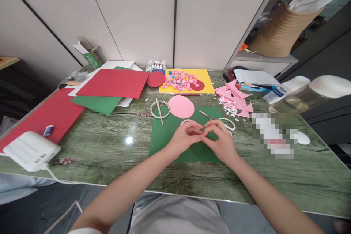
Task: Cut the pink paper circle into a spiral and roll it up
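Note:
My left hand (181, 139) and my right hand (222, 144) meet above a green sheet of paper (161, 142), fingertips pinched together. Whatever lies between the fingertips is too small to make out. Just behind my left hand, a pink curved edge (187, 121) of something partly hidden shows. Beyond it lies a scalloped pink paper disc (181, 106). Scissors (205, 114) with white handles rest beyond my right hand, which partly covers them. On the sheet's left edge a pale ring (151, 110) lies with a pointed wooden stick (159, 111) across it.
Small pink balls (181, 80) are heaped on yellow paper (207, 76) at the back. Pink paper scraps (236, 97) lie to the right, near a clear bottle (298, 100). Red sheets (112, 82) and a white charger (31, 150) with a cable occupy the left.

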`<state>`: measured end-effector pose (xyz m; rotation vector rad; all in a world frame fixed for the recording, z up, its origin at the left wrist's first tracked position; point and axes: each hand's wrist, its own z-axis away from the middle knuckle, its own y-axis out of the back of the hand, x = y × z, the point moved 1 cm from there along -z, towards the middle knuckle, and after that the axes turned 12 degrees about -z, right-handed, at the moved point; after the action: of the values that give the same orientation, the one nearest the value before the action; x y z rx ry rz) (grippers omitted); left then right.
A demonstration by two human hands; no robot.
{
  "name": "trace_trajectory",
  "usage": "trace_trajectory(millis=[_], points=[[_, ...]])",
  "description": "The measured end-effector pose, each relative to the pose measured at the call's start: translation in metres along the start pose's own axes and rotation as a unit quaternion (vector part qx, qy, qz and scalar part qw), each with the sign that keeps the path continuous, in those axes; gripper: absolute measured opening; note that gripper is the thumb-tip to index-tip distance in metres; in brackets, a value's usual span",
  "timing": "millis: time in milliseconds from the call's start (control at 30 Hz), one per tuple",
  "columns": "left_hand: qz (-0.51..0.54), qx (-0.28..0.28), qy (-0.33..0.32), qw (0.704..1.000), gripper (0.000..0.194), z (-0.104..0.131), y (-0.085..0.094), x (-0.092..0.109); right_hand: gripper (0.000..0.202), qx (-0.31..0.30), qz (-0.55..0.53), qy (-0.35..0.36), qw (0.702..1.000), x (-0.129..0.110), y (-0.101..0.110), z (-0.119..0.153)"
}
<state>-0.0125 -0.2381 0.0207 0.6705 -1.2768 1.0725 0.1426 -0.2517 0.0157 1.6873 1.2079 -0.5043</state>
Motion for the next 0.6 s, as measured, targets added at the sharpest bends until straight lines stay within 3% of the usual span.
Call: trace_trajectory(millis=[167, 467, 600], points=[[0.027, 0.024, 0.025, 0.999, 0.028, 0.0004, 0.0023, 0.0033, 0.005, -0.002, -0.003, 0.011, 1.000, -0.0016, 0.0022, -0.0020], [0.011, 0.030, 0.033, 0.999, 0.028, 0.0015, 0.0022, 0.0087, 0.026, -0.060, -0.027, 0.040, 0.997, 0.0033, -0.0021, 0.0022], [0.011, 0.026, 0.026, 0.999, 0.029, 0.0012, 0.0014, 0.0051, 0.024, -0.042, -0.028, 0.041, 0.998, 0.0041, -0.0028, 0.0024]])
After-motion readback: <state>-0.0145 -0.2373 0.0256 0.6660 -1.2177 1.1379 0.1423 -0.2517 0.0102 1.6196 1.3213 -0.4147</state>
